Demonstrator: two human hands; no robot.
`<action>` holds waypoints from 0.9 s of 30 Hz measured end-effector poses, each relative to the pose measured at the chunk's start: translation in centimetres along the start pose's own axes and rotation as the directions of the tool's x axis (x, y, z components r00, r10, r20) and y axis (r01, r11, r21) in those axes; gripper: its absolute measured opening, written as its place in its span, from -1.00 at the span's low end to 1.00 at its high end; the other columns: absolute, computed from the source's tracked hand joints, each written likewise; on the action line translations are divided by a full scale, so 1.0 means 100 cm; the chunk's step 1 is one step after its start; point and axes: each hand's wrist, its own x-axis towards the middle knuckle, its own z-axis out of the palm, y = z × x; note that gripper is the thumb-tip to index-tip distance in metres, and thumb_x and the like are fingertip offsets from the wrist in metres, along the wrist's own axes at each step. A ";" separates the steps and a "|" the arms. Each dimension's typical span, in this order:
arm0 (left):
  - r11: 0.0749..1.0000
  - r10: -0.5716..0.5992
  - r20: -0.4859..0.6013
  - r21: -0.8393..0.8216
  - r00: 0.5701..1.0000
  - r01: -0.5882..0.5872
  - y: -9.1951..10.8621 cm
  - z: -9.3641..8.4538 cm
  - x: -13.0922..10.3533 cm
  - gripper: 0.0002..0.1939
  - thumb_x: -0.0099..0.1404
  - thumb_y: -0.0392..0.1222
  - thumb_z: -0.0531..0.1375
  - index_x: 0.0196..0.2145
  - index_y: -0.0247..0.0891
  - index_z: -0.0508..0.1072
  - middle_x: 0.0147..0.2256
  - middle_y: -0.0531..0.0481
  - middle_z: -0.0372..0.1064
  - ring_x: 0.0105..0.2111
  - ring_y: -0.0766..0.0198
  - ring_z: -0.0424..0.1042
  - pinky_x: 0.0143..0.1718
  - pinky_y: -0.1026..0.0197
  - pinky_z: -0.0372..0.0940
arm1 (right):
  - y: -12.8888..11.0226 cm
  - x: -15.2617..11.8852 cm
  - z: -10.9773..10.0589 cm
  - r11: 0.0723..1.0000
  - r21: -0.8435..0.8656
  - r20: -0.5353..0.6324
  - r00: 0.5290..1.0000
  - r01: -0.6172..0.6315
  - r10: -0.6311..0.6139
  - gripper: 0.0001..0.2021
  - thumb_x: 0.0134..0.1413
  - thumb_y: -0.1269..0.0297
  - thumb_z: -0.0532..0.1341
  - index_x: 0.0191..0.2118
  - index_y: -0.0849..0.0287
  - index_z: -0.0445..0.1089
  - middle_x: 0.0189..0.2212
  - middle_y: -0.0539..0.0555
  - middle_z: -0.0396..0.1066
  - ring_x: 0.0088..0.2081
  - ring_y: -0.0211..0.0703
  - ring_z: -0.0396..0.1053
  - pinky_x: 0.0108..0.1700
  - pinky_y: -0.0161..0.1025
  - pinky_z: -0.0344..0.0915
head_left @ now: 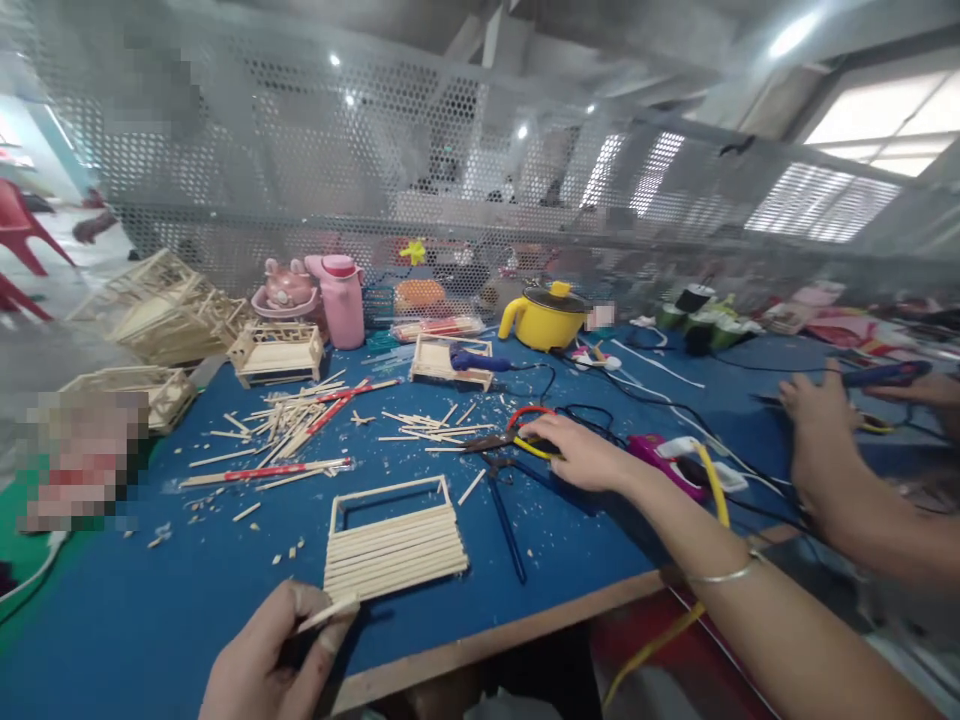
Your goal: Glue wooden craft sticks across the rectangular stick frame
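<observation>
I see my left hand [266, 660] at the near edge of the blue worktop [172, 600], its fingers pinched closed on a short wooden stick [328, 611] whose tip touches the near left corner of the stick panel [394, 540]. My right hand [577, 452] lies beyond and to the right of that panel, fingers spread open and resting on the scissors [504, 448] with red and yellow handles. Further right of the panel, another person's hand [817, 420] rests near a blue glue gun [885, 376].
</observation>
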 end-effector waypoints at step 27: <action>0.839 0.475 0.090 0.255 0.876 -0.481 0.023 0.008 0.031 -0.56 0.38 -0.39 -0.03 0.19 -0.29 0.13 -0.38 -0.01 0.44 -0.41 0.27 0.36 -0.36 0.21 0.30 | -0.144 -0.022 0.029 0.805 0.233 -0.459 0.791 0.546 -0.403 -0.89 0.21 0.41 0.15 -0.26 0.15 0.42 -0.44 0.02 0.49 -0.39 -0.22 0.39 -0.27 -0.22 0.25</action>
